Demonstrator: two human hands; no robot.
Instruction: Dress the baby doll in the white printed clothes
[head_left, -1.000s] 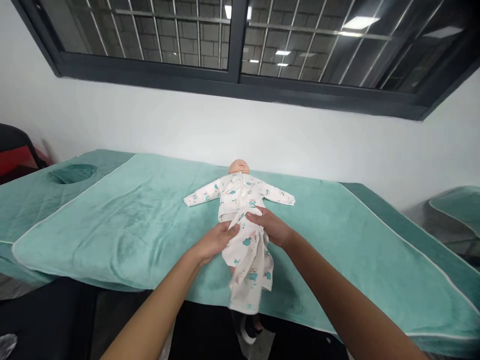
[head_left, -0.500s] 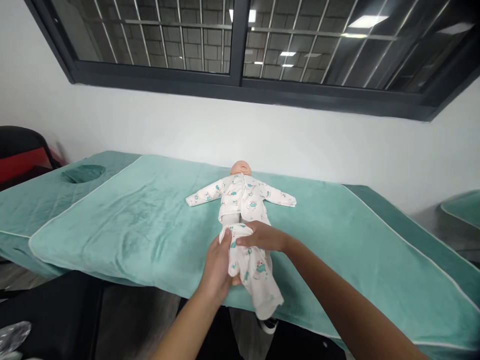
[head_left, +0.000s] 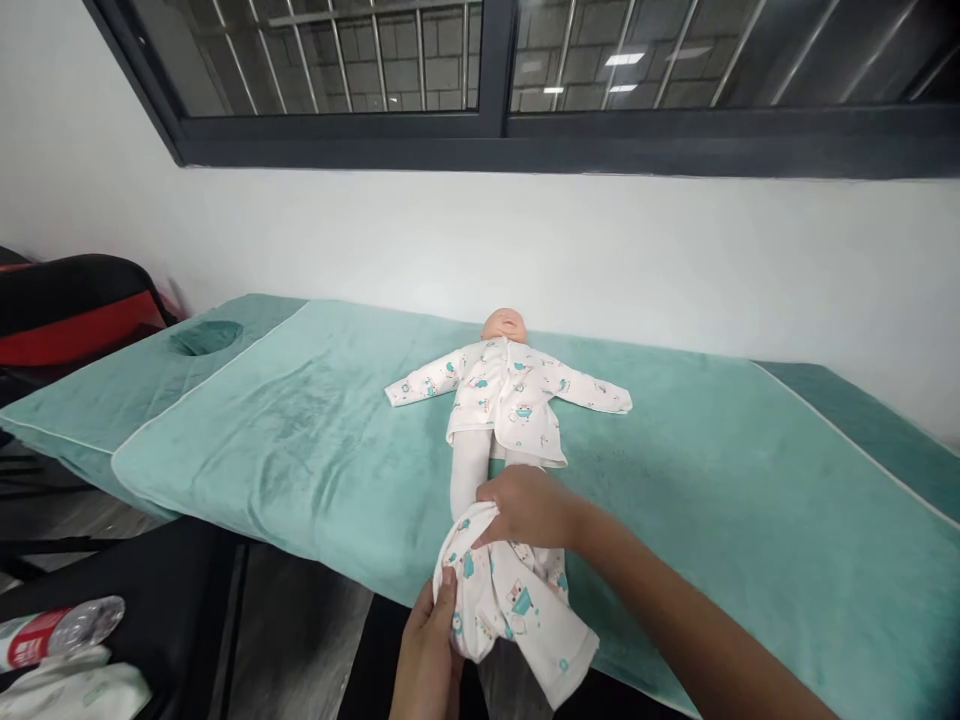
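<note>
A baby doll (head_left: 504, 324) lies on its back on a green-covered bed (head_left: 322, 440), arms spread, head toward the wall. It wears a white printed jacket (head_left: 517, 400), and white leggings or stockings cover its legs (head_left: 470, 465). Matching white printed pants (head_left: 517, 600) are bunched around the lower legs, over the bed's near edge. My left hand (head_left: 429, 630) grips the lower left side of the pants, thumb on top. At the waistband, my right hand (head_left: 529, 510) pinches the cloth beside the doll's leg. The doll's feet are hidden by the fabric.
A dark window frame (head_left: 495, 138) runs along the white wall behind the bed. Black and red chairs (head_left: 82, 320) stand at the left. On a black seat (head_left: 180, 590) at lower left lie a plastic bottle (head_left: 97, 622) and a folded white cloth (head_left: 82, 690).
My left hand has moved down along the pants, drawing them toward me and widening them. More of the doll's white-clad leg shows. The view has shifted slightly.
</note>
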